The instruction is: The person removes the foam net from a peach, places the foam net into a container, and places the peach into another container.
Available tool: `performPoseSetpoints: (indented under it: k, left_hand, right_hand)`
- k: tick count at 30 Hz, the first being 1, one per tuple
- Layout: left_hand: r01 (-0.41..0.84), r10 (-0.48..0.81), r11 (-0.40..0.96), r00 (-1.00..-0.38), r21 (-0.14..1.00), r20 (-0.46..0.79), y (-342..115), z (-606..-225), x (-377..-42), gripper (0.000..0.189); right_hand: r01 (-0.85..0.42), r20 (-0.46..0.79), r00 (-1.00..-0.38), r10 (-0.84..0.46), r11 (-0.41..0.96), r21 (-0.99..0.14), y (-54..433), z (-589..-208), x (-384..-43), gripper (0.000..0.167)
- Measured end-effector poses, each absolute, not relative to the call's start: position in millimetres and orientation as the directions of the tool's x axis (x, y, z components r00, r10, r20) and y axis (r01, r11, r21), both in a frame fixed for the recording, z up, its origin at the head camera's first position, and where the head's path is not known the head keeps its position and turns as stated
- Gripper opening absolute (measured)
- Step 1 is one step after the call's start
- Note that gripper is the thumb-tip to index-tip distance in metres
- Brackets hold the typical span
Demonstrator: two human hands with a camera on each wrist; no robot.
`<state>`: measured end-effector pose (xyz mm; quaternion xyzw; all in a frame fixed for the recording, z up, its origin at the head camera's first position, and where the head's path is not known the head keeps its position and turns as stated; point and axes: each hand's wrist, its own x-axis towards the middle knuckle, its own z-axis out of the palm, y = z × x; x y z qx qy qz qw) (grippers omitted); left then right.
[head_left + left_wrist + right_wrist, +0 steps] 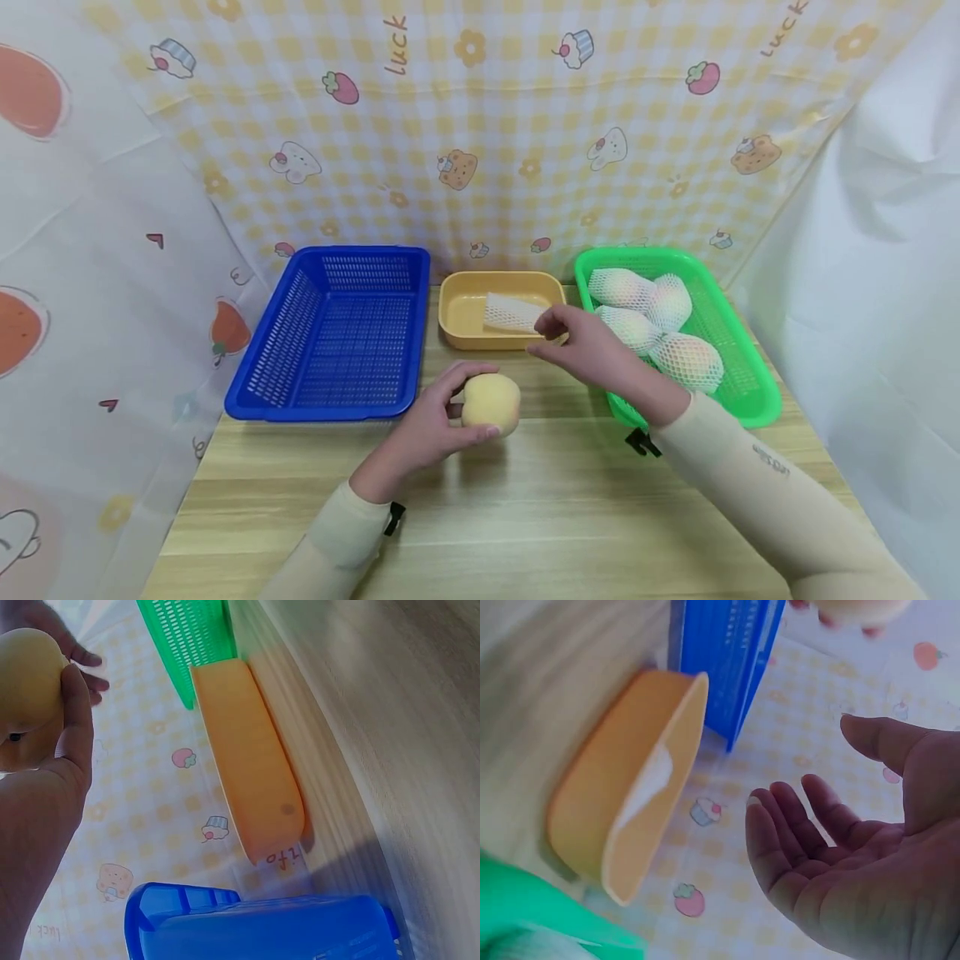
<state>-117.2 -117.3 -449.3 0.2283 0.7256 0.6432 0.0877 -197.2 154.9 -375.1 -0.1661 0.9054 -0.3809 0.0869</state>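
Note:
A round yellow peach [491, 403] is gripped between the thumb and fingers of my left hand [438, 419], held above the table. My right hand [588, 346] hovers at the front right of a shallow yellow tray [465, 310], its fingers loosely bent and nothing between them. In that tray lies a white foam net sleeve [513, 313], partly behind the right fingers. The right wrist view shows the right palm [855, 877] bare, with thumb and fingers apart. In the left wrist view the peach [30, 682] sits against the left thumb.
A blue slotted basket [352, 358] stands to the left of the tray. At the right, a green basket [750, 375] holds several net-wrapped fruits [686, 360], under and beside my right forearm. A patterned cloth [480, 108] hangs behind the wooden table [540, 517].

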Motion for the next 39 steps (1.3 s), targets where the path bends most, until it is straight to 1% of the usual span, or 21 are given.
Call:
performPoseSetpoints:
  k: [4,8,14,19,22,25,29,32,35,39]
  left_hand:
    - [0.218,0.448,0.074,-0.879,0.973,0.163,-117.1,-449.3,-117.4,0.075]
    - [0.216,0.446,0.082,-0.881,0.973,0.158,-117.2,-449.2,-117.2,0.075]
    - [0.217,0.437,0.09,-0.886,0.972,0.157,-117.5,-448.7,-116.7,0.075]
    - [0.217,0.431,0.105,-0.89,0.97,0.152,-117.9,-448.0,-116.5,0.073]
    - [0.236,0.438,0.146,-0.886,0.961,0.151,-119.8,-443.4,-118.0,0.072]
    - [0.298,0.46,0.221,-0.871,0.928,0.17,-125.6,-429.3,-121.3,0.073]
    - [0.43,0.495,0.331,-0.837,0.84,0.233,-140.6,-394.7,-127.6,0.076]
    - [0.499,0.51,0.4,-0.818,0.768,0.266,-155.5,-368.0,-134.4,0.077]
    - [0.532,0.519,0.456,-0.81,0.714,0.272,-169.9,-347.9,-143.1,0.077]
    - [0.532,0.514,0.503,-0.818,0.682,0.259,-187.5,-328.0,-157.0,0.075]
  right_hand:
    - [-0.283,0.061,-0.922,-0.381,0.559,-0.779,162.3,-395.3,-177.7,0.027]
    - [-0.339,0.142,-0.904,-0.404,0.471,-0.815,168.0,-410.1,-162.7,0.024]
    - [-0.364,0.175,-0.887,-0.428,0.414,-0.834,169.4,-419.8,-146.2,0.022]
    - [-0.38,0.2,-0.878,-0.435,0.377,-0.845,169.1,-425.9,-143.0,0.02]
    - [-0.385,0.21,-0.875,-0.435,0.364,-0.848,168.7,-428.7,-142.4,0.019]
    - [-0.386,0.213,-0.872,-0.441,0.353,-0.852,168.2,-432.3,-141.4,0.019]
    - [-0.404,0.232,-0.861,-0.453,0.331,-0.853,169.2,-437.3,-139.5,0.015]
    - [-0.423,0.252,-0.852,-0.459,0.321,-0.847,170.1,-439.3,-138.4,0.012]
    - [-0.43,0.258,-0.848,-0.463,0.318,-0.845,170.7,-439.1,-137.8,0.011]
    - [-0.437,0.262,-0.844,-0.468,0.317,-0.842,170.6,-437.3,-138.5,0.01]
